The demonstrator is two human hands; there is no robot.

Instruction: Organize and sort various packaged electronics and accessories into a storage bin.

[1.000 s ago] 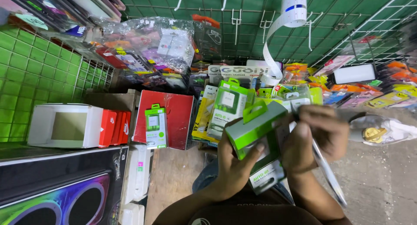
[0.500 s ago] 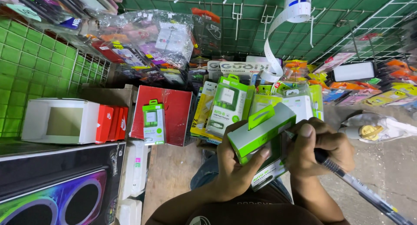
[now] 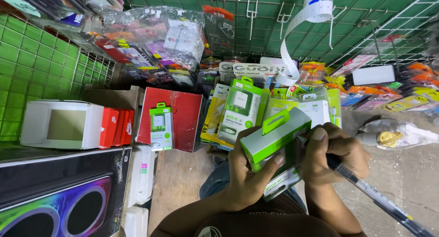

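**Pen on the green box — keep it braced**

Head view: your left hand (image 3: 249,177) is closed around a stack of green-and-white boxes, thumb clamped across the face of the top box (image 3: 274,134); a second box (image 3: 281,182) sits under it in the same grip. The stack is held in the air above your lap, centre frame, not resting on anything. Your right hand (image 3: 331,150) is curled tight on a pen (image 3: 366,191), whose tip is hidden at the top box's right edge.

My read: you're marking the box. Keep your thumb pressed so the box can't rock, and go light with the pen, as thin card would dent. Tilt the face toward you, because your right fingers hide the tip.

More boxed chargers (image 3: 240,109) hang behind, and a red box (image 3: 180,118) stands to the left.
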